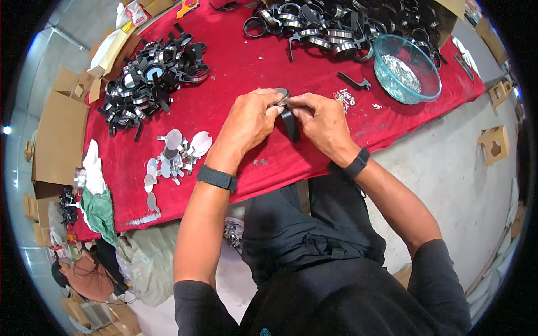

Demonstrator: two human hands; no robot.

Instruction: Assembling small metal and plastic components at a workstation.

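Between my two hands is a black part with a flat handle (290, 127) pointing toward me and a rounded end partly hidden by the fingers. My left hand (255, 119) is closed around its rounded end. The thumb and fingers of my right hand (324, 120) pinch at the same end; any small piece in that pinch is too hidden to make out. A similar black part with a handle (354, 81) lies beyond my right hand. Small silvery pins (345, 99) are scattered near it on the red cloth (235, 67).
Black rings with handles form one heap (143, 84) at left and another (330, 25) at the back. A teal glass bowl (384, 75) holds silvery pins at right. Grey discs with metal clips (174, 140) lie front left. Cardboard boxes (59, 137) stand beyond the left edge.
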